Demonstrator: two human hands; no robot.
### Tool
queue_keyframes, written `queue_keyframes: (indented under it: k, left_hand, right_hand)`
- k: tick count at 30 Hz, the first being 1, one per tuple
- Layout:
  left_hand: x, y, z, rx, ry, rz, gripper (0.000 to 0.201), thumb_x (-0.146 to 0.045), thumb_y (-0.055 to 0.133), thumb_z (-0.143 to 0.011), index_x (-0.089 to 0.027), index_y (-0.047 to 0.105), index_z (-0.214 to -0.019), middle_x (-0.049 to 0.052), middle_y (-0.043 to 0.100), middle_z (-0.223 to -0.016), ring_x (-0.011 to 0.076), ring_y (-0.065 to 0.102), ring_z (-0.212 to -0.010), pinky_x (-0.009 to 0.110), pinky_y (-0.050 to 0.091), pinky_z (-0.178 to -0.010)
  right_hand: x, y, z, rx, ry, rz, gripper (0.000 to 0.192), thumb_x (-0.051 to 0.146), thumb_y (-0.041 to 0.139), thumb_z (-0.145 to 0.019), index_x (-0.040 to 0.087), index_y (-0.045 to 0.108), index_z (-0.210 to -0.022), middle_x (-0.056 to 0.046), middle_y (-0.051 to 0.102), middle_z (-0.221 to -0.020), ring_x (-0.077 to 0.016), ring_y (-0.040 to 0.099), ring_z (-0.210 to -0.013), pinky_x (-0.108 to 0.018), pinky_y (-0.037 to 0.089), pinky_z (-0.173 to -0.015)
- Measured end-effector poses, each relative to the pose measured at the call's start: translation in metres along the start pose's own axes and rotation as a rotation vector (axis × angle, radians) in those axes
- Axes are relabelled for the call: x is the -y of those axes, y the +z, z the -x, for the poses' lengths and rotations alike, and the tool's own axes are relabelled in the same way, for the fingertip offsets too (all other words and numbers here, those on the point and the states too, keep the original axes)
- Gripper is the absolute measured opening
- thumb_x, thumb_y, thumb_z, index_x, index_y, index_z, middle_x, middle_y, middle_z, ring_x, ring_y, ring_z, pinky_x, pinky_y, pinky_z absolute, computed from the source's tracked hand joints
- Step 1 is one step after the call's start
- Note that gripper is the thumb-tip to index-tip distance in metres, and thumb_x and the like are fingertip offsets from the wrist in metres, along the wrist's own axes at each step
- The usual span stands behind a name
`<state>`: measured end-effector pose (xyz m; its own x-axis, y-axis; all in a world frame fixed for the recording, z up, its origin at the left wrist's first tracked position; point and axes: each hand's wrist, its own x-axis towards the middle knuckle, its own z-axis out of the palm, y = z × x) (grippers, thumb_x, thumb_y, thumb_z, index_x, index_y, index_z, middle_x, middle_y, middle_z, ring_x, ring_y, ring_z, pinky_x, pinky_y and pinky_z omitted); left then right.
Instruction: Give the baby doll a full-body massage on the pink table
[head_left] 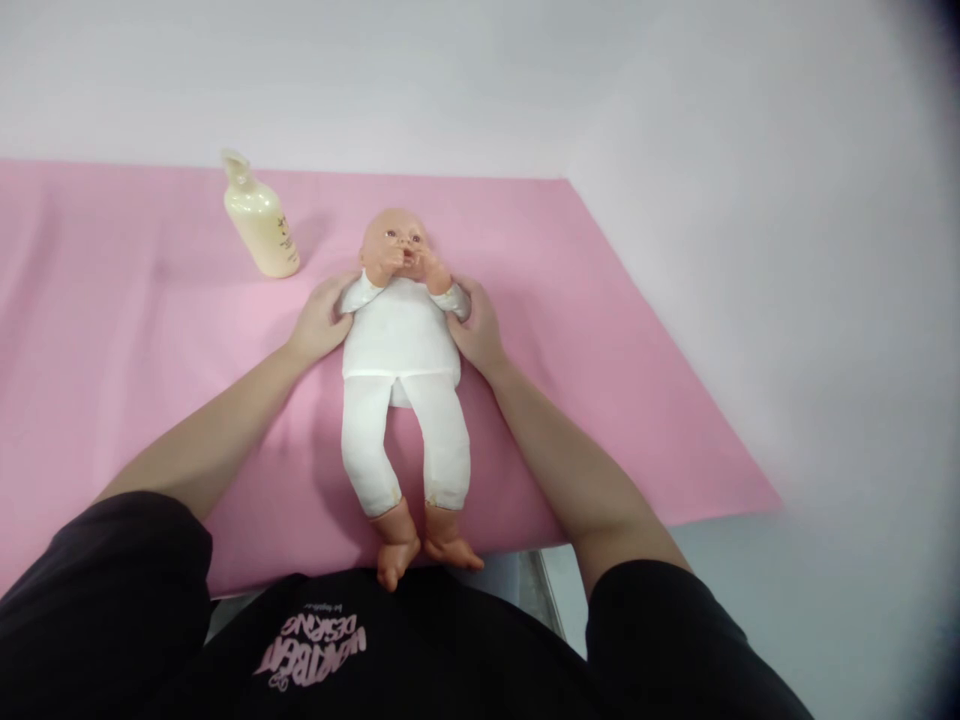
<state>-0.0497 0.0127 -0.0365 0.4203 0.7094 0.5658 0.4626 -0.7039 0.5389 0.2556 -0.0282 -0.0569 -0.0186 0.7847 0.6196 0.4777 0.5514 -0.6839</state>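
Both hands are pressing against a doll [401,340], one at each side of its chest. Left hand [321,322] is cupping the doll's shoulder and upper arm on that side, fingers curled onto the white sleeve; right hand [475,328] is doing the same on the other side, thumb lying over the sleeve. Neither hand is fully closing; together they are clamping the torso between them. The doll is lying face up on a pink mat [112,330] covering the table, directly between the hands, its long axis running straight away from the person: head beyond the hands, feet hanging near the mat's near edge. Both hands are sitting equally close. A cream pump bottle [259,222] is standing beyond the left hand, apart from the doll.
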Motion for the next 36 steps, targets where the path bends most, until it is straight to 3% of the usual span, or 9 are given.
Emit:
queue_keyframes:
  k: [5, 9, 12, 15, 19, 23, 30, 36]
  left_hand:
    - [0.004, 0.003, 0.001, -0.024, 0.014, -0.011, 0.057, -0.031, 0.064, -0.089, -0.021, 0.055, -0.144, 0.012, 0.065, -0.146, 0.0325, 0.061, -0.136, 0.054, 0.045, -0.121]
    - [0.012, 0.007, 0.003, -0.095, -0.042, 0.058, 0.063, -0.036, 0.071, -0.087, -0.019, 0.051, -0.144, 0.016, 0.062, -0.146, 0.0331, 0.059, -0.138, 0.053, 0.044, -0.122]
    - [0.022, 0.011, 0.004, -0.169, -0.125, 0.176, 0.076, -0.044, 0.08, -0.081, -0.021, 0.046, -0.145, 0.017, 0.057, -0.149, 0.0339, 0.058, -0.138, 0.052, 0.045, -0.12]
    - [0.034, 0.015, 0.003, -0.253, -0.245, 0.314, 0.081, -0.043, 0.084, -0.075, -0.027, 0.044, -0.144, 0.014, 0.058, -0.145, 0.0325, 0.061, -0.133, 0.049, 0.052, -0.113]
    - [0.051, 0.02, 0.001, -0.378, -0.402, 0.453, 0.071, -0.034, 0.081, -0.072, -0.029, 0.048, -0.135, 0.01, 0.062, -0.134, 0.0305, 0.064, -0.124, 0.047, 0.056, -0.106]
    - [0.061, 0.024, -0.001, -0.469, -0.491, 0.544, 0.06, -0.031, 0.076, -0.072, -0.028, 0.05, -0.125, 0.008, 0.064, -0.123, 0.0301, 0.066, -0.119, 0.048, 0.058, -0.104]
    - [0.053, 0.024, 0.001, -0.43, -0.398, 0.495, 0.062, -0.044, 0.077, -0.079, -0.028, 0.048, -0.131, 0.01, 0.063, -0.126, 0.0292, 0.064, -0.123, 0.047, 0.056, -0.107]
    - [0.042, 0.02, 0.004, -0.292, -0.281, 0.352, 0.077, -0.061, 0.075, -0.084, -0.028, 0.043, -0.147, 0.013, 0.063, -0.133, 0.03, 0.064, -0.123, 0.048, 0.054, -0.107]
  right_hand:
    - [-0.001, 0.002, 0.0, -0.016, -0.043, 0.007, 0.042, 0.031, 0.062, -0.092, 0.029, 0.059, -0.134, -0.007, 0.07, -0.132, -0.0284, 0.064, -0.127, -0.053, 0.05, -0.116]
    - [-0.004, 0.003, 0.001, -0.055, -0.004, -0.043, 0.047, 0.035, 0.065, -0.092, 0.028, 0.054, -0.137, -0.009, 0.067, -0.136, -0.0277, 0.062, -0.13, -0.052, 0.048, -0.118]
    - [-0.011, 0.004, 0.002, -0.128, 0.07, -0.127, 0.059, 0.039, 0.068, -0.09, 0.03, 0.046, -0.143, -0.009, 0.06, -0.142, -0.0266, 0.059, -0.133, -0.05, 0.048, -0.118]
    - [-0.023, 0.004, 0.001, -0.201, 0.189, -0.203, 0.07, 0.043, 0.069, -0.088, 0.036, 0.036, -0.149, -0.008, 0.055, -0.145, -0.0246, 0.062, -0.124, -0.047, 0.054, -0.108]
    - [-0.044, 0.003, 0.001, -0.284, 0.306, -0.276, 0.072, 0.042, 0.068, -0.087, 0.035, 0.031, -0.148, -0.008, 0.057, -0.135, -0.023, 0.066, -0.109, -0.044, 0.06, -0.094]
    - [-0.059, 0.002, 0.0, -0.372, 0.404, -0.328, 0.071, 0.037, 0.068, -0.085, 0.03, 0.031, -0.145, -0.011, 0.058, -0.132, -0.0247, 0.066, -0.109, -0.049, 0.06, -0.094]
    - [-0.057, 0.002, -0.001, -0.349, 0.387, -0.293, 0.074, 0.033, 0.067, -0.083, 0.03, 0.032, -0.148, -0.011, 0.057, -0.135, -0.027, 0.065, -0.117, -0.053, 0.06, -0.1]
    - [-0.042, 0.004, 0.0, -0.301, 0.297, -0.247, 0.074, 0.036, 0.068, -0.086, 0.034, 0.033, -0.15, -0.01, 0.055, -0.142, -0.0255, 0.066, -0.118, -0.049, 0.06, -0.101]
